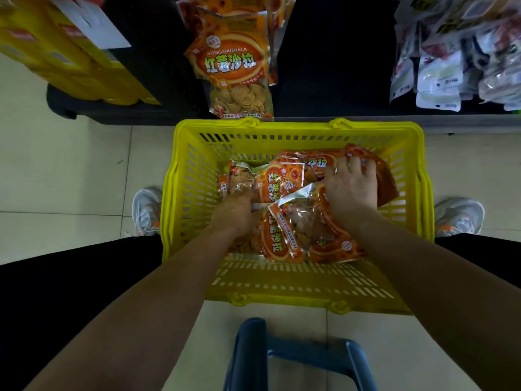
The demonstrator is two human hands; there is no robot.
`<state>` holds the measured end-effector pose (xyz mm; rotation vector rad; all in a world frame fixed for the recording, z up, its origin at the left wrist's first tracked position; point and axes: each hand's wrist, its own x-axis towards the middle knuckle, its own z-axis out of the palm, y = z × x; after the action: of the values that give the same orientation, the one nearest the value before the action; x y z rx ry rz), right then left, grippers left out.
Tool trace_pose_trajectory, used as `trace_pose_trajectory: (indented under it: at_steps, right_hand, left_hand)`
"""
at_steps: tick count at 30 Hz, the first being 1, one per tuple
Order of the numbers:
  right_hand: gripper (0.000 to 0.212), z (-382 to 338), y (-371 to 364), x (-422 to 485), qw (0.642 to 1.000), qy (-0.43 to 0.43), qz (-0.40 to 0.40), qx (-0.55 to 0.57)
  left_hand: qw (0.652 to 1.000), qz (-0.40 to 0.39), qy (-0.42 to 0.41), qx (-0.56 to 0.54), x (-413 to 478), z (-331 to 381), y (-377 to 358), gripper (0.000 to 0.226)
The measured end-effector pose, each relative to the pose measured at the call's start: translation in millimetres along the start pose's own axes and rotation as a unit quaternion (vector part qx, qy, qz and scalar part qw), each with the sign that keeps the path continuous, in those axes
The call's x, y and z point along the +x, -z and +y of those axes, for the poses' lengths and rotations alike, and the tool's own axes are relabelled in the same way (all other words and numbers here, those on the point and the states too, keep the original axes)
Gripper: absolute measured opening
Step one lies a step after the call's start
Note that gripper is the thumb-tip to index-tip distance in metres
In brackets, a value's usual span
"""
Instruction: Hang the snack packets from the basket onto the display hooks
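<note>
as packets [277,184] lie heaped, right hand [352,193] rests atop.

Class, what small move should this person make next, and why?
Probably close the right hand on the packet under it and lift: it and the left hand lie on loose packets in the yellow basket, and matching hung packets show above.
</note>
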<state>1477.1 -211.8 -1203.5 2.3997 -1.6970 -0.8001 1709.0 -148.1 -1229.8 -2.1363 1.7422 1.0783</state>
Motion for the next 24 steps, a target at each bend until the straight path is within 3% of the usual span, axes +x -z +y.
trace_pose_trajectory:
  at_steps: [5,10,14,18,24]
  right_hand:
    - [0.056,10.6,-9.8,6.5,0.998,0.003,-0.019,0.051]
    - [0.071,20.9,-24.1,6.4,0.983,-0.021,-0.043,0.179]
    - [0.089,23.7,-29.2,5.8,0.963,-0.031,-0.061,0.261]
    - [0.075,25.3,-28.4,3.9,0.919,-0.063,-0.07,0.383]
    - [0.049,40.7,-11.0,-3.4,0.877,-0.067,-0.133,0.456]
  left_hand:
    - [0.996,-0.041,-0.049,-0.066,14.6,19.6,-14.8,0.07]
    - [0.996,-0.028,-0.064,0.048,26.7,22.2,-27.5,0.077]
    - [0.998,-0.026,-0.047,0.041,26.2,21.1,-27.8,0.068]
    - [0.999,-0.026,-0.024,-0.025,21.2,14.8,-21.7,0.065]
    - [0.996,-0.019,-0.009,-0.088,12.3,2.4,7.9,0.06]
